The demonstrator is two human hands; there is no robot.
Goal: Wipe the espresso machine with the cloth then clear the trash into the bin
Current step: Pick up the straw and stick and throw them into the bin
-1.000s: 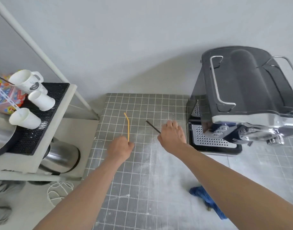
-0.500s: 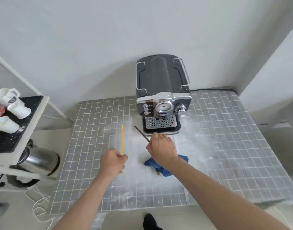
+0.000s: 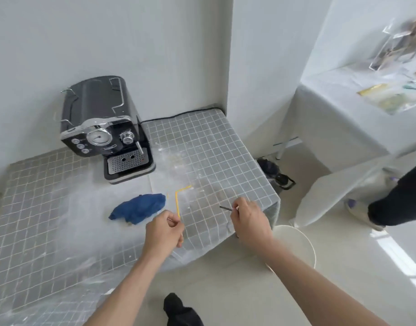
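both hands pinching straws over the tiled surface (image 3: 202,147)
left hand (image 3: 163,234) pinches a yellow straw (image 3: 177,203), right hand (image 3: 250,222) a dark stick (image 3: 225,208); blue cloth (image 3: 138,208) lies before the espresso machine (image 3: 103,128), no lettering readable.

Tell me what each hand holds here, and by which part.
The left hand pinches the yellow bendy straw at its lower end. The right hand grips a thin dark stick by one end.
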